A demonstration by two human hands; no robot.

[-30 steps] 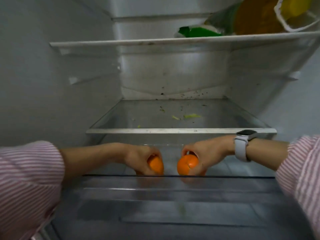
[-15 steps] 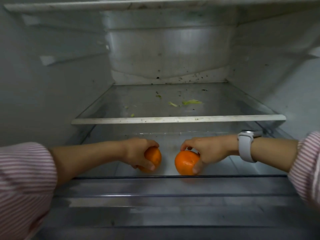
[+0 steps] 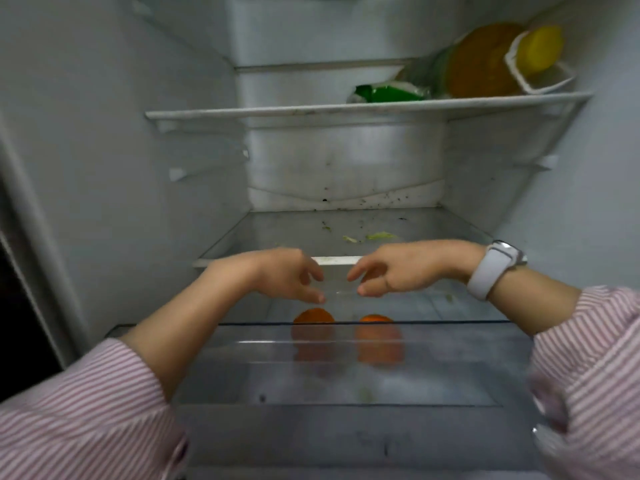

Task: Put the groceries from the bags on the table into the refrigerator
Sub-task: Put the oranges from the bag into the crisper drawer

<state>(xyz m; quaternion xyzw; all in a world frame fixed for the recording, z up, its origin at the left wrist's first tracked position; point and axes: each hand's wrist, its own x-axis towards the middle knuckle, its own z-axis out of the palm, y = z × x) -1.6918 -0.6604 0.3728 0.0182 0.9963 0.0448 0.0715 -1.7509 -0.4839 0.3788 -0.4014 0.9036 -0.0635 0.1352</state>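
Head view looks into the open refrigerator [image 3: 104, 168], where both hands have let go of the fruit they held half a second ago and have lifted clear of it. Then, each hand was wrapped round an orange low in the clear drawer [image 3: 346, 368]; now the left hand [image 3: 287, 275] and the right hand [image 3: 405, 271] hover empty above it, fingers loosely spread and curled, nothing between them. The left orange [image 3: 313, 316] and the right orange [image 3: 375, 319] sit side by side in the drawer, slightly apart, their tops showing over the drawer's front rim and their lower halves blurred through the plastic. Each orange lies directly below the hand that set it down, with a clear gap between fingertips and fruit. I judge this pair delivered, so the hands are free to go back to the bags for more. Above, the glass shelf [image 3: 346, 259] carries only a few green scraps, and the upper shelf [image 3: 311, 110] holds a green packet [image 3: 388, 93] and a yellow-capped bottle [image 3: 485, 64] lying on its side.
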